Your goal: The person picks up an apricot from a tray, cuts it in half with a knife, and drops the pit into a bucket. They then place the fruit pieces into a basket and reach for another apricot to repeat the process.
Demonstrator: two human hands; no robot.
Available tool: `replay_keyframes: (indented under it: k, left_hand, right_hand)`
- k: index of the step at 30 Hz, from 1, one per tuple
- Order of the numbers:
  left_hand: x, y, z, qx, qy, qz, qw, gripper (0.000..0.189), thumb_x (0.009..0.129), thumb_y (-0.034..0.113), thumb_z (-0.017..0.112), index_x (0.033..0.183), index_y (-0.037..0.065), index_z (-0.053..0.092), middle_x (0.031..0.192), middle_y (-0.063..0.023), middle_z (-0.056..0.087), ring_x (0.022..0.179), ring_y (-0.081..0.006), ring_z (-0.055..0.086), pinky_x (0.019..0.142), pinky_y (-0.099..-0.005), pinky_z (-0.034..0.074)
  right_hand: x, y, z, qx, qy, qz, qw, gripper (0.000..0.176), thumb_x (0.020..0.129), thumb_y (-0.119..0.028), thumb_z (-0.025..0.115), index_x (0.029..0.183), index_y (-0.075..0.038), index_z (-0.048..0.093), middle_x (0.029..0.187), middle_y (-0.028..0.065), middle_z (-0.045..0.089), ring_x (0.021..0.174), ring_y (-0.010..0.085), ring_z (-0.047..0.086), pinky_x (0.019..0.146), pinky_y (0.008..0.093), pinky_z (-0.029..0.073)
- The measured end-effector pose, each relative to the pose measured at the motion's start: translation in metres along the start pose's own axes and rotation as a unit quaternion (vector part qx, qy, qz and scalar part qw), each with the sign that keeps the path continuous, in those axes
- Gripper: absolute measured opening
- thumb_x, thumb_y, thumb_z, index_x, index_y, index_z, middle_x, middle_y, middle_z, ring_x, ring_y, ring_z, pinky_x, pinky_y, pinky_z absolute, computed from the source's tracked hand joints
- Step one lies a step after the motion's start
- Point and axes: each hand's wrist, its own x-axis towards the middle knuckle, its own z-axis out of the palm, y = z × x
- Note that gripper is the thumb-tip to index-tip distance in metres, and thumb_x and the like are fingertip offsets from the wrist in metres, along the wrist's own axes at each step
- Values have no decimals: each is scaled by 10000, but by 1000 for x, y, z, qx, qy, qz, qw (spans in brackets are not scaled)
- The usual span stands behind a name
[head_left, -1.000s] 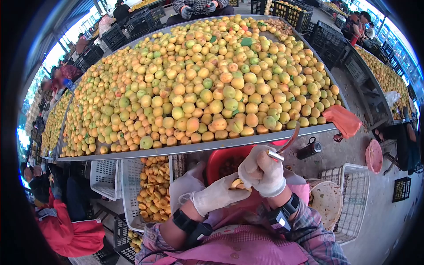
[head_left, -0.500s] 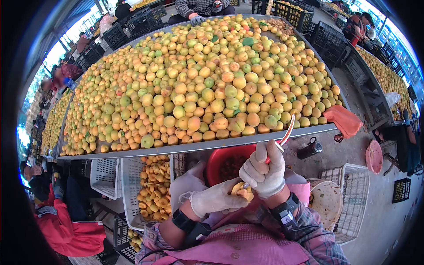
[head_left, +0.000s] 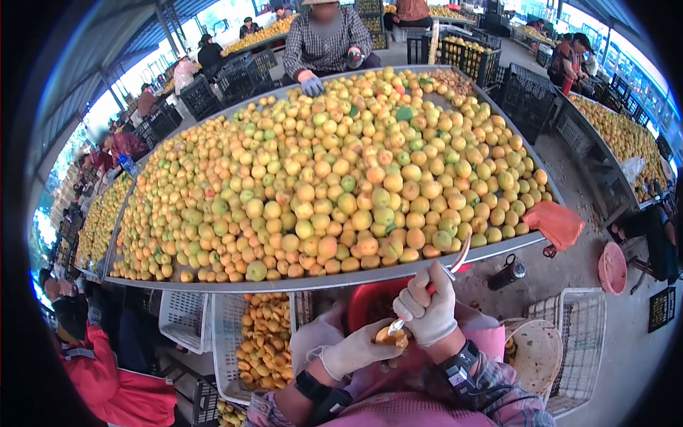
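to the right, a crumpled orange-red bag (head_left: 554, 225) hangs above the grey floor (head_left: 569, 272), with a dark bottle (head_left: 507, 272) near it. farther right are a pink basket (head_left: 612, 267) and a small black crate (head_left: 662, 309). at the near right, a stained pale bucket (head_left: 533, 349) stands by a white crate (head_left: 589, 317). a person in a red jacket (head_left: 128, 388) is at the near left; another in a checked shirt (head_left: 324, 46) is on the far side.

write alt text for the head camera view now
A white-gloved left hand holds a cut orange fruit against the silver tip of a slim curved tool in the white-gloved right hand. Beyond, round yellowish fruits cover a grey metal table; below, a white plastic crate holds fruit pieces.
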Motion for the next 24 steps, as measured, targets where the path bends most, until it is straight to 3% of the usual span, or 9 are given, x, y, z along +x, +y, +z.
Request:
replay_keyframes:
  k: [3, 4, 7, 9, 13, 17, 24]
  left_hand:
    - [0, 2, -8, 9, 30, 16, 999, 311, 918, 137, 629, 1196, 55, 514, 946, -40, 648, 728, -116, 619, 629, -250, 515]
    - [-1, 2, -9, 16, 53, 19, 998, 322, 910, 137, 640, 1200, 61, 521, 943, -36, 646, 730, -115, 624, 638, -252, 524]
    - [4, -5, -16, 57, 91, 27, 994, 332, 901, 151, 659, 1201, 76, 539, 933, -37, 645, 729, -111, 627, 631, -252, 531]
    - [9, -6, -17, 165, 169, 57, 970, 338, 891, 174, 679, 1190, 77, 555, 903, -41, 655, 709, -109, 639, 603, -250, 533]
    - [11, 14, -9, 201, 200, 19, 959, 329, 892, 151, 675, 1184, 62, 554, 878, -24, 654, 712, -98, 629, 624, -240, 523]
    - [12, 17, -12, 208, 194, 35, 958, 324, 889, 156, 678, 1175, 61, 559, 846, -27, 656, 677, -100, 622, 597, -242, 517]
    - [-7, 6, -30, 78, 167, 44, 982, 321, 896, 129, 659, 1187, 43, 558, 858, -40, 636, 696, -114, 615, 634, -256, 522]
  right_hand:
    - [4, -15, 4, -58, 89, -70, 992, 405, 1031, -405, 386, 768, -124, 510, 494, -39, 248, 376, 111, 221, 419, 296, 253]
    - [3, -18, 4, -87, 132, -75, 985, 359, 1015, -346, 423, 763, -115, 534, 479, -27, 307, 357, 127, 289, 399, 294, 296]
    - [-7, -22, 9, -386, 241, 22, 890, 230, 903, -266, 588, 816, -53, 606, 467, 1, 425, 352, 159, 446, 355, 281, 368]
    - [-12, -9, 10, -454, 221, 86, 859, 256, 863, -274, 666, 931, -36, 601, 554, 1, 488, 418, 114, 479, 354, 270, 362]
    - [-18, 8, 8, -556, 143, 194, 795, 333, 889, -284, 647, 1126, -64, 566, 704, 10, 570, 462, 93, 494, 391, 234, 413]
    - [-17, 5, -5, -469, 123, 200, 851, 292, 925, -201, 612, 1176, -63, 554, 724, 22, 590, 445, 86, 496, 399, 226, 412]
    - [-19, -2, 0, -448, 108, 223, 859, 313, 916, -153, 600, 1200, -27, 562, 714, 33, 571, 508, 115, 545, 434, 230, 435]
